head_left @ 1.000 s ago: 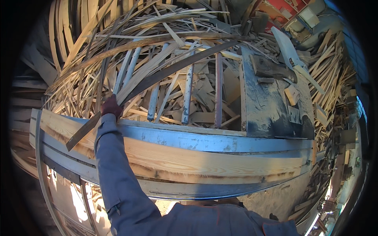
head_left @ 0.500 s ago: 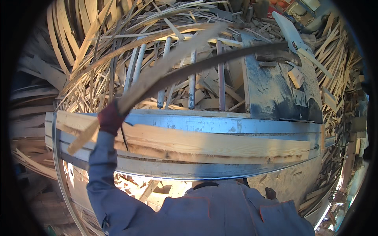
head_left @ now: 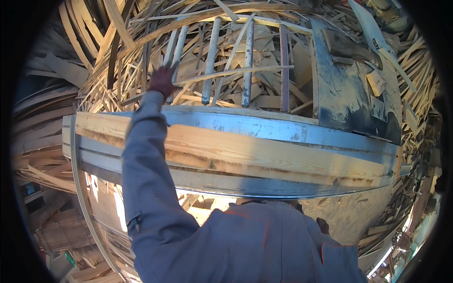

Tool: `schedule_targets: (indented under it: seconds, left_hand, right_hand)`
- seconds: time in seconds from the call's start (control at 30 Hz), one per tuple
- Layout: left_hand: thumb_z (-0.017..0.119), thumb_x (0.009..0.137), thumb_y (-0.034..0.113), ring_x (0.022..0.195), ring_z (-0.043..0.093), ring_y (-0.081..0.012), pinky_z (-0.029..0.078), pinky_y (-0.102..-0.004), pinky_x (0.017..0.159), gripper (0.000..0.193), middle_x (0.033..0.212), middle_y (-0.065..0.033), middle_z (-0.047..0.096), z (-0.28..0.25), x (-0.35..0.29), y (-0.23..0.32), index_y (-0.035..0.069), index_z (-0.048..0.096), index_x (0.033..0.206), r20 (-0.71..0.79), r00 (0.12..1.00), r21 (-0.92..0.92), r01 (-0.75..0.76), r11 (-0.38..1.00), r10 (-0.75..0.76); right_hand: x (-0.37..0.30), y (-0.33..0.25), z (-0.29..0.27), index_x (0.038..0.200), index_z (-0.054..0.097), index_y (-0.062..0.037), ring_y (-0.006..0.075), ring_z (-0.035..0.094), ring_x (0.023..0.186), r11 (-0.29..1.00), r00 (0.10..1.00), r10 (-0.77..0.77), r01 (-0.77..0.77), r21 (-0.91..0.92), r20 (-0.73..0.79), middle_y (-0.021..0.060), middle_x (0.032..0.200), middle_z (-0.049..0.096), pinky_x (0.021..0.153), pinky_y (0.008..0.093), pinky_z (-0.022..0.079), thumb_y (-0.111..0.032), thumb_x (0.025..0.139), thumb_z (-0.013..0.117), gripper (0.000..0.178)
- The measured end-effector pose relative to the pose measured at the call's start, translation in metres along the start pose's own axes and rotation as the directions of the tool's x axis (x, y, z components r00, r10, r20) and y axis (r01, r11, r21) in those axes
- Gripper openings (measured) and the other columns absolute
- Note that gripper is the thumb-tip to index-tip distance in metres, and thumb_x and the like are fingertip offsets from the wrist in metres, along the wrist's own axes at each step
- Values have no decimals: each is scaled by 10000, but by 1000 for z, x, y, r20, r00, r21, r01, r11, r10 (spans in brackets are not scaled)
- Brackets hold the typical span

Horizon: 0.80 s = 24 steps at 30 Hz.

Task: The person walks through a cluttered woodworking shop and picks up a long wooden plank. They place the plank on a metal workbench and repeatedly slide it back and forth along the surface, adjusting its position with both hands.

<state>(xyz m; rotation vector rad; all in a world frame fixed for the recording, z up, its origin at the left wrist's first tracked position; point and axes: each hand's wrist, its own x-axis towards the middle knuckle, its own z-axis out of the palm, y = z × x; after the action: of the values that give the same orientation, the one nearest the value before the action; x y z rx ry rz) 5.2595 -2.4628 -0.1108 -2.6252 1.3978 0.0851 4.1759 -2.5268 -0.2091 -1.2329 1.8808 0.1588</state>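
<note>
My left hand [head_left: 163, 83], in a dark red work glove, reaches out past the far edge of the metal bench, its fingers spread. It is over the pile of wood offcuts [head_left: 262, 45], close to the left end of a thin wooden strip [head_left: 236, 71]. Beneath my left forearm a long pale board [head_left: 264, 150] with a rough, dark-stained near edge lies along the metal bench [head_left: 226, 121]. Of my right hand [head_left: 323, 225] only a small dark patch shows beside my jacket; its fingers are hidden.
Several worn metal bars [head_left: 247, 61] cross the offcut pile beyond the bench. A dark, sawdust-covered plate [head_left: 342, 89] at the far right carries a curved dark wood piece [head_left: 351, 48] and a small block [head_left: 376, 83]. Wood strips heap up on both sides.
My left hand has moved forward over the pile and opened, letting go of the long rough wooden slat it held. The pale board stays on the bench.
</note>
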Motion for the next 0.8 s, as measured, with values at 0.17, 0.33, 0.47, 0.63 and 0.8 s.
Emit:
schedule_targets:
  seconds: [0.17,0.33,0.47,0.63,0.8]
  left_hand:
    - [792,874,338,1209,612,-377,488,-520,1020,676,1285,-134,655,92,-9,58,214,551,1493,60,998,-109,20,994,-13]
    - [661,913,144,962,702,-320,557,-476,845,379,1001,-113,702,83,-33,111,190,690,1288,-21,947,-16,-322,947,322]
    - [572,961,105,992,718,-330,578,-489,899,403,1008,-114,710,9,-19,68,193,650,1346,-230,920,144,-290,946,317]
    - [707,880,687,1400,468,-553,462,-569,1115,1006,1626,-213,421,-107,-19,-131,246,264,1669,-586,688,116,594,796,-429]
    - [472,934,838,1556,292,-456,301,-596,1239,996,1735,-179,241,22,-125,-81,189,301,1670,-10,809,47,588,808,-588]
  right_hand:
    - [4,11,-11,1127,756,-14,180,668,761,987,1000,30,-29,-161,1,95,869,750,706,390,547,-500,984,715,508]
    - [5,-5,-24,1124,756,-12,186,672,771,974,1000,-5,9,-227,18,98,877,752,712,390,548,-499,987,712,508]
    - [4,-1,-29,1122,756,-11,191,676,779,963,999,-40,48,-264,35,101,884,754,717,389,549,-499,988,710,508]
    - [15,10,-21,1119,755,-9,198,680,789,960,996,-87,94,-263,37,104,892,756,724,389,551,-498,991,707,508]
    - [33,-3,7,1105,752,2,210,684,811,944,955,-283,295,-149,94,120,931,763,734,389,552,-490,1011,678,506]
